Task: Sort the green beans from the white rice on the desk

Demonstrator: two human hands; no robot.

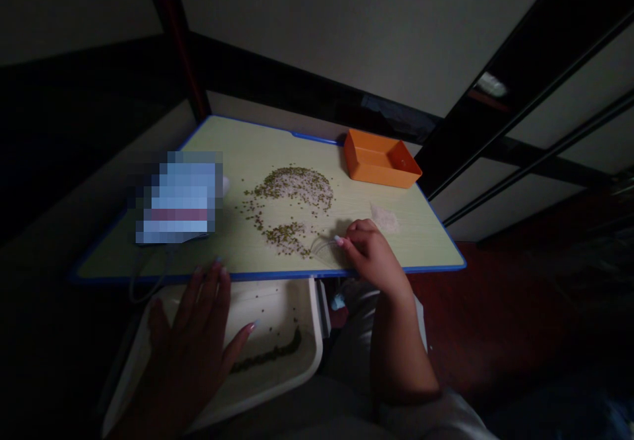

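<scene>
My right hand point(369, 252) is closed over the front of the table, its thumb and fingers pinching a thin, clear curved piece point(324, 243) whose exact kind I cannot make out. The piece's far end reaches a small heap of green beans point(284, 236), which look like mung beans. Behind lies a larger heap of pale grains mixed with green beans point(300, 187). A small patch of pale grains point(384, 217) is just beyond my right hand. My left hand point(198, 321) has its fingers spread above a white pull-out tray point(312, 351), fingertips by the table's front edge. Dark green beans line the tray's bottom.
An orange open box point(381, 174) stands at the table's back right. A blurred-out object point(181, 195) sits on the left, with a cable point(133, 285) hanging over the edge. The light table point(247, 136) has a blue rim. Walls and dark panels rise behind.
</scene>
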